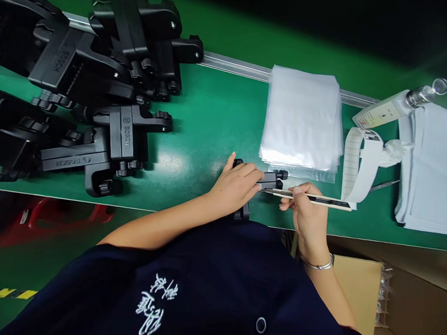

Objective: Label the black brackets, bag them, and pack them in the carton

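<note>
Close to the table's front edge, my left hand (237,185) is closed over a small black plastic bracket (270,180) with knobs. Much of the bracket is hidden beneath the fingers. A slim cream-and-black utility knife (321,200) lies in the grip of my right hand (307,210). Its tip points left and meets or nearly meets the bracket's edge beside my left fingertips; exact contact is too small to tell. Just beyond my hands lies a stack of clear plastic bags (301,119).
Several black BOSCH-marked brackets (125,132) are piled on the left of the green table (206,119). At right are a roll of labels (360,164), a bottle with a metal pump top (386,108) and white sheets (433,173). A red stool (51,214) stands below left.
</note>
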`<state>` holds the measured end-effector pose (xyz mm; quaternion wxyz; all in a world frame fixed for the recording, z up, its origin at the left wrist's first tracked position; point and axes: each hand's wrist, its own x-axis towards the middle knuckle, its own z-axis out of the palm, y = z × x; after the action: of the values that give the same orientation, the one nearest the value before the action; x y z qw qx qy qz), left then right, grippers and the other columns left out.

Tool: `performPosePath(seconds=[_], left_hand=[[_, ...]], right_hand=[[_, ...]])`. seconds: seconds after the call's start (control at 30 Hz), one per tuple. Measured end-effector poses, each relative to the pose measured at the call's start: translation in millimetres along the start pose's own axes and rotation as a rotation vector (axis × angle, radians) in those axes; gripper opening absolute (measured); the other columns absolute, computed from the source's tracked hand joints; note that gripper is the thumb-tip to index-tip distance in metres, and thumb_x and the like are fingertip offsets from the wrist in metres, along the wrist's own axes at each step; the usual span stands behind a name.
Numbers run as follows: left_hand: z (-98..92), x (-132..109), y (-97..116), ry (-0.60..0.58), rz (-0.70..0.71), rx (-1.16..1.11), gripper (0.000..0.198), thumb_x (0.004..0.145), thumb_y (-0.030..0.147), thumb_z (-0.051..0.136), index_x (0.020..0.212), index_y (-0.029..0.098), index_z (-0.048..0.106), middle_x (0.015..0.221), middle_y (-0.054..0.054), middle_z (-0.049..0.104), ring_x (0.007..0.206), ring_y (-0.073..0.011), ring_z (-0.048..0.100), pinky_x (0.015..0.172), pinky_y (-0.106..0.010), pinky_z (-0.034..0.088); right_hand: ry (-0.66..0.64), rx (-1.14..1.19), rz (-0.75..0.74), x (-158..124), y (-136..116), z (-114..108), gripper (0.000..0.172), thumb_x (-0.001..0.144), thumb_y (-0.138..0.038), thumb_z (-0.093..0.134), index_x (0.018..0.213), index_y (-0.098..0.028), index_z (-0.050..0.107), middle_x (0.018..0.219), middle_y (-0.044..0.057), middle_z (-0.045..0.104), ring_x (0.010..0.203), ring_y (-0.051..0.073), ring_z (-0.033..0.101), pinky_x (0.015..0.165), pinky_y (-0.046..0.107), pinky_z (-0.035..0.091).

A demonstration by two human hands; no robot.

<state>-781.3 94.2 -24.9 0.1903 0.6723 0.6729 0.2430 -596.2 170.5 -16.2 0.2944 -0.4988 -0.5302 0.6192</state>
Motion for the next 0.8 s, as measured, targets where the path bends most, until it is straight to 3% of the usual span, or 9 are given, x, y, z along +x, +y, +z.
performPosePath(seconds=[0.23, 0.57, 0.67, 0.8], left_hand=[[0.1, -1.2, -4.6, -0.015, 0.058, -0.029, 0.020, 0.090, 0.027, 0.056, 0.107, 0.018, 0.059, 0.105, -0.006, 0.063, 0.099, -0.0215, 0.062, 0.116, -0.062, 0.013], [-2.2, 1.3, 3.7, -0.032, -0.037, -0.056, 0.016, 0.088, 0.023, 0.056, 0.104, 0.020, 0.059, 0.100, -0.002, 0.061, 0.091, -0.0185, 0.062, 0.116, -0.063, 0.011], [-2.1, 1.0, 5.7, -0.024, -0.058, -0.054, 0.017, 0.089, 0.022, 0.054, 0.105, 0.019, 0.058, 0.100, -0.002, 0.060, 0.089, -0.0177, 0.062, 0.116, -0.064, 0.011], [2.2, -1.4, 6.6, -0.007, -0.009, 0.000, 0.016, 0.090, 0.020, 0.050, 0.104, 0.017, 0.058, 0.101, -0.005, 0.060, 0.091, -0.0190, 0.063, 0.114, -0.066, 0.015]], right_hand=[[-0.015, -0.042, 0.003, 2.4, -0.5, -2.3, 0.025, 0.082, -0.040, 0.065, 0.074, -0.019, 0.053, 0.059, -0.003, 0.065, 0.042, 0.013, 0.062, 0.046, 0.025, 0.052], [-0.057, -0.101, 0.005, 7.0, -5.1, -3.5, 0.024, 0.084, -0.040, 0.063, 0.075, -0.020, 0.053, 0.057, -0.004, 0.064, 0.042, 0.013, 0.062, 0.047, 0.025, 0.051], [0.071, -0.125, -0.076, 11.8, -18.0, -24.4, 0.022, 0.082, -0.038, 0.063, 0.075, -0.020, 0.052, 0.059, -0.003, 0.063, 0.042, 0.012, 0.058, 0.044, 0.024, 0.048], [0.228, -0.301, -0.226, 27.1, -43.7, -70.6, 0.022, 0.083, -0.042, 0.059, 0.083, -0.021, 0.055, 0.071, 0.001, 0.065, 0.052, 0.015, 0.063, 0.050, 0.028, 0.049]])
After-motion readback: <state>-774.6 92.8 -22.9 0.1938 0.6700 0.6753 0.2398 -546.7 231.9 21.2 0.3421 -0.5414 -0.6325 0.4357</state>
